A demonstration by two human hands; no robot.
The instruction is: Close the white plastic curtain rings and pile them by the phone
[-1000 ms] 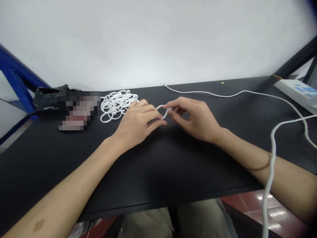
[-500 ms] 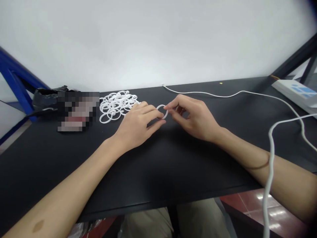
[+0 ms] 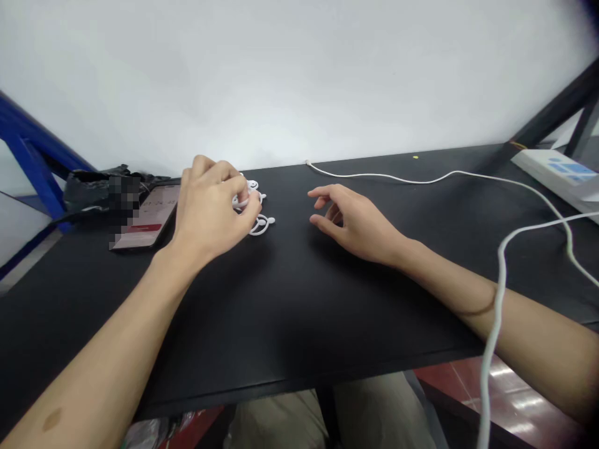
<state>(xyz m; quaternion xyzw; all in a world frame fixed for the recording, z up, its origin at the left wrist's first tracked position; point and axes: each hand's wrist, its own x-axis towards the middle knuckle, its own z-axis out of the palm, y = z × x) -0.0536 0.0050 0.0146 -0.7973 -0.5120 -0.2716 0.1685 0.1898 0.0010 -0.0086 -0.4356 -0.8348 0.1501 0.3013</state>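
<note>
My left hand (image 3: 210,209) hovers over the pile of white plastic rings (image 3: 255,209) at the back of the black table (image 3: 290,299). Its fingers curl down and pinch a white ring. Most of the pile is hidden under this hand; a few rings show at its right edge. My right hand (image 3: 350,221) rests on the table to the right of the pile, fingers loosely apart, holding nothing.
A phone (image 3: 147,221) lies left of my left hand beside a crumpled black bag (image 3: 91,184). A white cable (image 3: 421,179) runs along the table's back toward a white power strip (image 3: 556,171) at far right. Another white cable (image 3: 496,305) hangs over my right forearm.
Both hands held one white ring between them. My left hand has moved left to the ring pile, and my right hand has let go and now lies with fingers apart.
</note>
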